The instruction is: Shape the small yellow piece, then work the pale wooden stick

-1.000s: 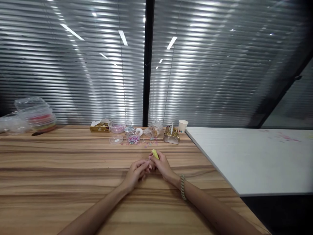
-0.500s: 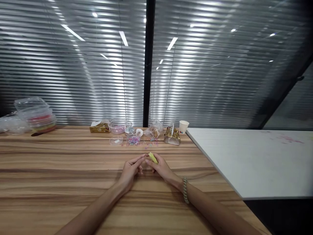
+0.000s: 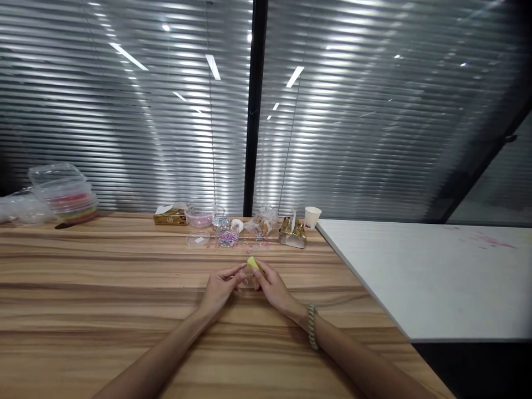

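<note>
Nearest, a green twisted bracelet [image 3: 311, 327] circles the wrist of the right hand [image 3: 270, 284], whose fingers are closed on a small soft-looking yellow piece [image 3: 251, 262] that pokes up between thumb and forefinger. Just beside it, the left hand [image 3: 219, 287] has thumb and forefinger pinched together on what looks like a thin pale-pink strand [image 3: 244, 276] — too small to make out fully. Both hands are above the wood-grained brown tabletop [image 3: 124, 293], well in from its slanting right edge. Farther on, toward the far edge, lie a round clear plastic lid with a white label [image 3: 198, 239], a clear round container of small multicoloured pieces [image 3: 228, 238] and, to its right, similar loose pieces [image 3: 261, 239]. A crumpled gold packet with white tissue showing [image 3: 292, 233] sits near the far right corner. Along the far edge stand a gold box [image 3: 170, 219], a clear tub with pink contents [image 3: 201, 220], a crumpled clear plastic bag [image 3: 261, 223] and — right at the far right corner — a white paper cup [image 3: 312, 217]. Stacked clear plastic containers with red and yellow-green inside [image 3: 73, 202] stand toward the far left corner. Beyond the far edge hang grey slatted blinds [image 3: 178, 122].
</note>
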Available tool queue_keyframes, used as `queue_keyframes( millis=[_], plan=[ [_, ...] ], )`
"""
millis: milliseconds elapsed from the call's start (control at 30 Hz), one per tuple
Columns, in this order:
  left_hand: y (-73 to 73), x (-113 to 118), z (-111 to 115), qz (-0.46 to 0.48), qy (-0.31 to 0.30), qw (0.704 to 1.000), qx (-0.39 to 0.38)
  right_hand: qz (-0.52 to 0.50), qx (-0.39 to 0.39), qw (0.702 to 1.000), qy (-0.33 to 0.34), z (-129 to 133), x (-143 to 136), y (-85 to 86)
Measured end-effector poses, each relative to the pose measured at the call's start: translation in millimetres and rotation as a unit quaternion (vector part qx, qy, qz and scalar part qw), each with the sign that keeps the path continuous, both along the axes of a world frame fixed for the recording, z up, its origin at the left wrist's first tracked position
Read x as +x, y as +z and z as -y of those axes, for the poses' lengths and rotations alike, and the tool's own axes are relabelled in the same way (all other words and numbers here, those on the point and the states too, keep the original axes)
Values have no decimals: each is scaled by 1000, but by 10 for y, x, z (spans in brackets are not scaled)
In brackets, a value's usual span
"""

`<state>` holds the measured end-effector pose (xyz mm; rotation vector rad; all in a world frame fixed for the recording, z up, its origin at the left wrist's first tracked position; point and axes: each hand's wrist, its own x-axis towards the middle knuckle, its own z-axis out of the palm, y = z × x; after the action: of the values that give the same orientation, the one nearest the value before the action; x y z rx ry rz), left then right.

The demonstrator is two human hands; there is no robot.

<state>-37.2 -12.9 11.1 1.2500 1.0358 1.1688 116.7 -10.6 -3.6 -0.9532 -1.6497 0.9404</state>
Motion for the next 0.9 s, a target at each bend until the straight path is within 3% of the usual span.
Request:
queue_keyframes(
  millis=[167,500,767,900],
  plan=[
    [24,-14,-18,-12,71,997,8,45,14,999,0,58,13,33],
    [7,-10,-26,-52,13,995,79,67,25,997,15,92,3,36],
    [52,2,42,-111,46,990,69,73,45,996,16,92,4,33],
    [82,2,57,-126,23,988,86,105,64,992,3,88,4,6]
  ],
)
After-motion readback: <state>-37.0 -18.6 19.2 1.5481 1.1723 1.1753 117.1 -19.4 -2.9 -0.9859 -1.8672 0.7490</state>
